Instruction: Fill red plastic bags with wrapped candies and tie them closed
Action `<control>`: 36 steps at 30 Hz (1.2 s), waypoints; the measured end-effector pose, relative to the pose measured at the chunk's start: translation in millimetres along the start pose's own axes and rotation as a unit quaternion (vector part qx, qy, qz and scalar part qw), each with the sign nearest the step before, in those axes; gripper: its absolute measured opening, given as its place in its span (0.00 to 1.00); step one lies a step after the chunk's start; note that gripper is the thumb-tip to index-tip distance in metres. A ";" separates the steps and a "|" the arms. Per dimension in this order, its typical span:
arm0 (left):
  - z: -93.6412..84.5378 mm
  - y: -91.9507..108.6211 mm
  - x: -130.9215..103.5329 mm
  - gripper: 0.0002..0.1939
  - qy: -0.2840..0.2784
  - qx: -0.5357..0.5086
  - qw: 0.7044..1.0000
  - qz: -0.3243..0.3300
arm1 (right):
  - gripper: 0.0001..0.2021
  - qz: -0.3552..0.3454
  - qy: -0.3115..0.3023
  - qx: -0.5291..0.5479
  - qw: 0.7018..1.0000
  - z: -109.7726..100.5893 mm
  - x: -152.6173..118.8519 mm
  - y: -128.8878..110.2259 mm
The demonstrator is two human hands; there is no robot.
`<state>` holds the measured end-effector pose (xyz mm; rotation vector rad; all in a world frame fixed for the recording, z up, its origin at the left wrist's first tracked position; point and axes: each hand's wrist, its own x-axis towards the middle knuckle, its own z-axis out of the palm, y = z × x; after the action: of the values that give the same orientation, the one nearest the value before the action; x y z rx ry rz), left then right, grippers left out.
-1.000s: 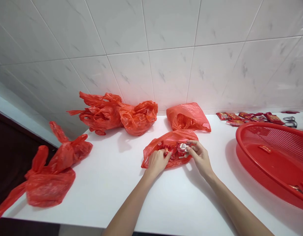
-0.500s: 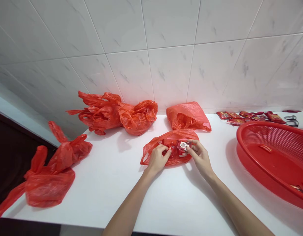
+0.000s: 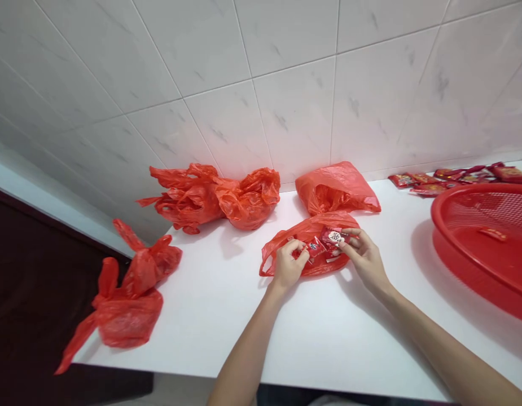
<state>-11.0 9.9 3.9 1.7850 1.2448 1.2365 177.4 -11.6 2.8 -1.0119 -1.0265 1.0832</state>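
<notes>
An open red plastic bag (image 3: 269,256) lies on the white table with small wrapped packets inside its mouth. At its left side, my left hand (image 3: 289,264) is closed, pinching a small red packet (image 3: 315,247) between thumb and fingers. My right hand (image 3: 366,260) pinches the right end of a dark red packet (image 3: 334,237) with a white patch and dark characters. Both packets are over the bag's opening, close to each other. Other packets beneath them are partly hidden by my hands and the bag's folds.
Behind sits another red bag (image 3: 339,189), against the tiled wall. Bunched bags (image 3: 188,197) stand at the back left, knotted bags (image 3: 129,318) near the left edge. A red basket (image 3: 451,237) holding a packet is at right; loose packets (image 3: 425,179) lie behind it.
The view has tilted and turned left, so the tabletop things appear farther right. Both hands stay at the bag; the left hand's packet shows more clearly beside the right one.
</notes>
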 end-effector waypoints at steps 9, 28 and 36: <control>0.1 -1.5 -2.0 0.08 -0.011 -0.025 1.000 0.000 | 0.22 -0.014 0.031 0.016 0.999 0.5 2.7 7.4; 2.2 1.4 -3.2 0.08 -0.073 -0.046 0.996 0.019 | 0.11 -0.043 -0.033 -0.052 0.997 3.1 0.3 7.8; 1.8 3.2 -5.2 0.08 -0.089 -0.070 0.993 0.030 | 0.15 0.037 -0.079 0.009 0.996 6.8 -2.9 3.1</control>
<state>-8.8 3.9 4.3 1.7980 0.9867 1.1394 169.7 -13.1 0.9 -0.9679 -1.1110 1.2470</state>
